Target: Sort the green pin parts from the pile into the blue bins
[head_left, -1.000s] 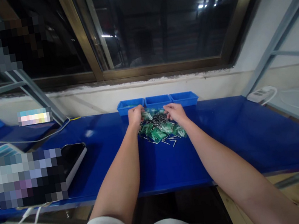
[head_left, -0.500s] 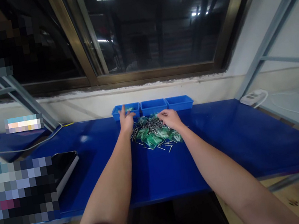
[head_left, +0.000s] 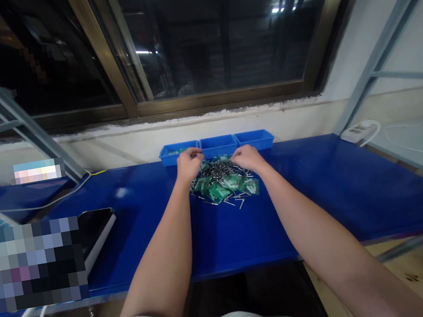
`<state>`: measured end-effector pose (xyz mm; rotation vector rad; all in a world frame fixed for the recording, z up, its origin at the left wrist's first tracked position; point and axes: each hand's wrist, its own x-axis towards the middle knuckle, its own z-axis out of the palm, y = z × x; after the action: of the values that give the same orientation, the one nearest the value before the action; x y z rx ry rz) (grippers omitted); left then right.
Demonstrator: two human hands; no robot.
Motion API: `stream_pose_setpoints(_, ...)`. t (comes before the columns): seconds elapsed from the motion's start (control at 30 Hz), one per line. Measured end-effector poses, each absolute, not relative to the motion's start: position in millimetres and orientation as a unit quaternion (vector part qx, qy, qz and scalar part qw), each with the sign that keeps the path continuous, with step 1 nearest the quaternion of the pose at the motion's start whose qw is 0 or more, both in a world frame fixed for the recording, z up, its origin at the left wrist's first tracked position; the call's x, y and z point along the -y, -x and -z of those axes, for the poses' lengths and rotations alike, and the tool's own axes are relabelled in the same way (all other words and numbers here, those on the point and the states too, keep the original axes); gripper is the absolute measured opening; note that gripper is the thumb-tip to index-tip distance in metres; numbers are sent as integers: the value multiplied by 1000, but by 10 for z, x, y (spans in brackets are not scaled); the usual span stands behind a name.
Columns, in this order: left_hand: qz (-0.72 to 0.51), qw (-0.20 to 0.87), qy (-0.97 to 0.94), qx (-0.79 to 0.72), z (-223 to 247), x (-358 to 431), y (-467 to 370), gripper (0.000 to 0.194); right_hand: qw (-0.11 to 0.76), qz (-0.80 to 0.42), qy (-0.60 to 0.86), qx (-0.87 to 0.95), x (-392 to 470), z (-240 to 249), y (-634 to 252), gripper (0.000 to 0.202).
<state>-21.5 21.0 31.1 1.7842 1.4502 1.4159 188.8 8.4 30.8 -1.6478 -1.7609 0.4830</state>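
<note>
A pile of loose metal screws or nails (head_left: 219, 169) lies on the blue table, mixed with small green packets (head_left: 219, 192). At the pile's far left edge is my left hand (head_left: 189, 166), its fingers loosely bent and apart, with nothing visible in them. My right hand (head_left: 250, 158) is at the far right edge of the pile, fingertips pinched together; whatever they grip is too small to make out. Behind the pile stand three blue bins in a row: the left bin (head_left: 169, 160) has green packets in it, beside the middle bin (head_left: 218, 149) and the right bin (head_left: 255, 143).
On the left of the blue table (head_left: 233, 241) lies a dark-screened device (head_left: 95, 226) beside a blurred-out area. A white cable (head_left: 41, 207) crosses the left side. A white power strip (head_left: 359, 131) sits at the right. Metal frame posts and a window bound the back.
My left hand has come back from over the left bin to the pile, its spread fingers now bent. My right hand stays at the pile's right edge. The view has shifted slightly.
</note>
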Motion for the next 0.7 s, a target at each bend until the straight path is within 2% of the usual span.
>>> stream_pose_setpoints(0.17,-382,273,-736,-488,-362,-123,150,20,259,-249,589,724,30,-477,-1935,13)
stream_pose_setpoints(0.3,-316,328,-772,-442,-419,-53,117,12,158,-295,537,774,103,-564,-1918,32)
stream_pose_setpoints(0.4,-302,334,-779,-436,-439,-32,103,9,109,-285,540,784,124,-573,-1861,43)
stream_pose_setpoints(0.57,-282,313,-792,-442,-428,-30,94,12,108,-239,549,793,121,-505,-1765,43)
stream_pose_setpoints(0.7,-273,294,-800,-447,-408,-47,102,21,170,-190,544,800,85,-414,-1735,43)
